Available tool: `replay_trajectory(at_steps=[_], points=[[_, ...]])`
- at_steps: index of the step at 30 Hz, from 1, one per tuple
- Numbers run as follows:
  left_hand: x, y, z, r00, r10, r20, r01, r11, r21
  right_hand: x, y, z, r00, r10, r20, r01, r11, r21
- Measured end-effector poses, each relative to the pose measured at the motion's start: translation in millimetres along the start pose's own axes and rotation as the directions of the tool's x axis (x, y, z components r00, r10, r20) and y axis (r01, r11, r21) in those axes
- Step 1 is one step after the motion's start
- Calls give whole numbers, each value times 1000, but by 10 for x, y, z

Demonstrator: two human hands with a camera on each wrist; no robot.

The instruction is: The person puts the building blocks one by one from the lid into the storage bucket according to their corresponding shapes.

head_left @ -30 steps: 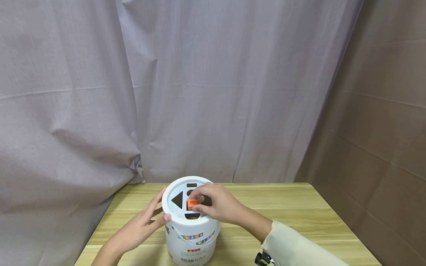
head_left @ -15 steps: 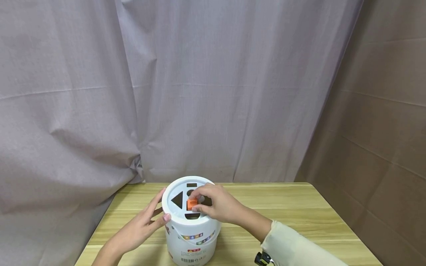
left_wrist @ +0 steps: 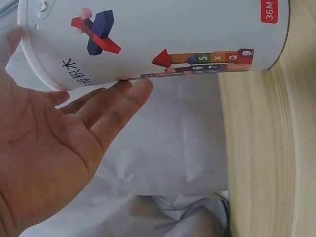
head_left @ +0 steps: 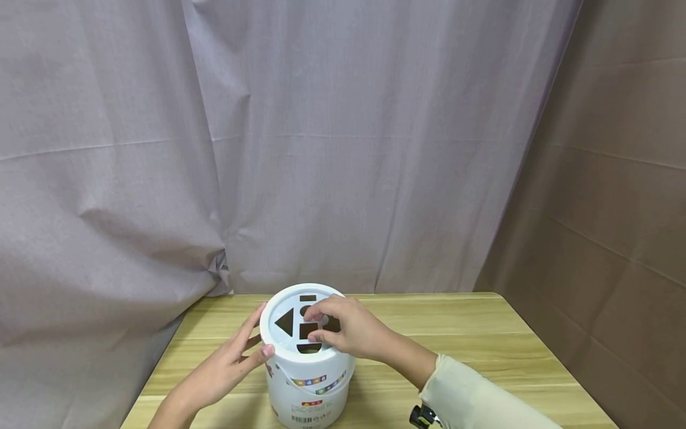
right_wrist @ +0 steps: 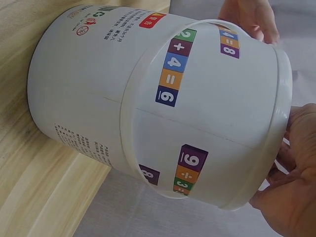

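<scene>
A white plastic bucket with printed number blocks stands upright on the table. Its lid has cut-out holes: a triangle, a circle, a rectangle and others. My left hand braces the rim at the left, thumb on the near edge. In the left wrist view, its straight fingers lie against the bucket's side. Over the lid is my right hand, thumb and fingertips bent and parted, with nothing between them. Below them the dark square hole shows. The right hand partly covers the circle and the right-hand hole.
The bucket's thin white handle hangs down its near side. Wood-grain table extends to the right of the bucket. A grey cloth hangs behind the table, and a brown one at the right.
The orange block that my right fingers pinched at the square hole sank into it and is out of sight. Both hands have stayed nearly in place.
</scene>
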State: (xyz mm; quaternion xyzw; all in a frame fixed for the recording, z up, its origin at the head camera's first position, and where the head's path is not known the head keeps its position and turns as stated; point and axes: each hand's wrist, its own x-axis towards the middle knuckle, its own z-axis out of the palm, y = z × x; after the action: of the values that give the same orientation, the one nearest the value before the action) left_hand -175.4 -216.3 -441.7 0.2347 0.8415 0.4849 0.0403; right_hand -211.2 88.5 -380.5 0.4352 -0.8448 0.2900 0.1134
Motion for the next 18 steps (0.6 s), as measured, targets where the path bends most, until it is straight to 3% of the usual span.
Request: replay_trajectory(at_steps=[5,10,14,18], points=[[5,-5,17,1000,-3,4,3,1000,-6,-55,11,-20,999,-23,-32,22,999,-49],[-8,-65,15,999,25,-37,-23,998,60,-268,80,-88,978,-70,-194,38,985,-166],[-96,-166,-7,993,30,-114,-7,980,197,-573,226,-171,951,-62,-304,-31,956,-291],[-225,-309,-36,983,20,-180,35,955,295,-926,422,-254,942,14,-336,-150,912,-382]])
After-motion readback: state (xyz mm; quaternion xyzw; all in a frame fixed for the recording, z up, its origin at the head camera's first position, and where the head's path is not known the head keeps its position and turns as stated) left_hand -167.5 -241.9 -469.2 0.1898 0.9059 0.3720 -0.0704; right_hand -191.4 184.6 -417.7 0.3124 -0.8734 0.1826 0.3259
